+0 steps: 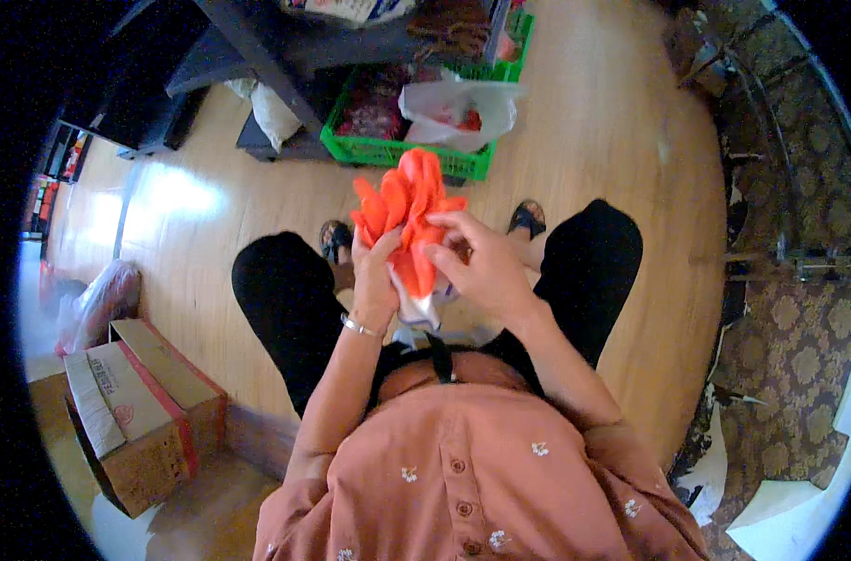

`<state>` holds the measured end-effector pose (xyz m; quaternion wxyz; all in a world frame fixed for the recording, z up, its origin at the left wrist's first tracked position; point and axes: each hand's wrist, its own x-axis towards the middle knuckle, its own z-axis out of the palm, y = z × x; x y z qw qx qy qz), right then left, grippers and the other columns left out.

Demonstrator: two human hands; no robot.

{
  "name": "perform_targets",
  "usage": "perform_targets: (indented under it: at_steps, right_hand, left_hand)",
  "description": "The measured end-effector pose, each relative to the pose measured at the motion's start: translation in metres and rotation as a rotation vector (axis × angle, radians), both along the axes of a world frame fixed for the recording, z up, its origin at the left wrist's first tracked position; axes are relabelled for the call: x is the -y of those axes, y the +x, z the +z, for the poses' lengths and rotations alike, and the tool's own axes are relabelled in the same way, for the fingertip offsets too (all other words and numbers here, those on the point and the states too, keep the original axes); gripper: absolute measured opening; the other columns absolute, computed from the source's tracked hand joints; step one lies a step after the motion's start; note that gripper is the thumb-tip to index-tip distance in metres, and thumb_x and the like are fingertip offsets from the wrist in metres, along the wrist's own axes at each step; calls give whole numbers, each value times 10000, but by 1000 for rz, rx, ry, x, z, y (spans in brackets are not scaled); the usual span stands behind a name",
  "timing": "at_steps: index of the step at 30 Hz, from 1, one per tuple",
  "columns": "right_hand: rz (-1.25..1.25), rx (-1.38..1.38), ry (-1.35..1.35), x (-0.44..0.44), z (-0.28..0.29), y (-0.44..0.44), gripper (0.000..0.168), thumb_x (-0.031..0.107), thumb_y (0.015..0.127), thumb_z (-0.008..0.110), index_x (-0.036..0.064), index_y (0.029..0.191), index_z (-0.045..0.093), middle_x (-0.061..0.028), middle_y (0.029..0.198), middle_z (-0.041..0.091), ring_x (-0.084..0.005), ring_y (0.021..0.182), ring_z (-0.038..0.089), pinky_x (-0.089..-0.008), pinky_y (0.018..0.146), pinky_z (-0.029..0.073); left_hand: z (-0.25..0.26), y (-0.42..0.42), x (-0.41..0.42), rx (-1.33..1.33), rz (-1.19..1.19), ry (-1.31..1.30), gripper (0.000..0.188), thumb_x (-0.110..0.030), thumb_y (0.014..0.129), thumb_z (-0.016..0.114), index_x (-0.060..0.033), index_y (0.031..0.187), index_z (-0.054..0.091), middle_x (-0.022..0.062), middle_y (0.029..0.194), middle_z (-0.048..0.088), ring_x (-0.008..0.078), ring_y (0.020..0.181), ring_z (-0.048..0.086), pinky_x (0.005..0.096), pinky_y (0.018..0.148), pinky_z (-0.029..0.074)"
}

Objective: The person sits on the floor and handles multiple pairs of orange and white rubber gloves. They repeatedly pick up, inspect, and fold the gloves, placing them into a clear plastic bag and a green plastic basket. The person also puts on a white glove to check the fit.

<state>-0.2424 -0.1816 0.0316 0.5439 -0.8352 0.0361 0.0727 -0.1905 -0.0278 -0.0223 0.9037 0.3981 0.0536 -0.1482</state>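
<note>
A bunch of orange-coated work gloves (410,203) with white cuffs is held up between my knees, its orange fingers pointing away from me. My left hand (377,270) grips the bunch from the left side, thumb on top, and wears a silver bracelet at the wrist. At the bunch's right side is my right hand (485,263), its thumb and forefinger spread against the orange coating. Whether these fingers pinch a glove is not clear. Below the gloves, the white cuffs (420,308) hang toward my lap.
Beyond my feet, a green plastic crate (411,151) holds a white plastic bag (467,116) and dark red items. A dark table (285,52) stands above it. An open cardboard box (145,407) sits at left, and brown patterned upholstery (790,372) with torn edges lines the right.
</note>
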Motion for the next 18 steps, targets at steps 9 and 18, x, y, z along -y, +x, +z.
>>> perform_targets:
  at_steps: [9,18]
  right_hand:
    - [-196,-107,572,18,-38,-2,619,229,778,724,31,1290,438,-120,1222,554,-265,1093,560,-368,944,456]
    - [-571,-72,1344,97,-76,-17,505,157,765,662,-8,1214,501,-125,1150,587,-269,1035,581,-377,918,478]
  left_hand:
    - [28,-17,28,226,-204,464,516,44,756,553,-30,1256,449,109,1154,567,234,1057,574,344,914,473]
    - [55,94,29,753,-628,596,518,-248,827,604,2,1266,488,189,1174,571,274,1048,563,386,902,443]
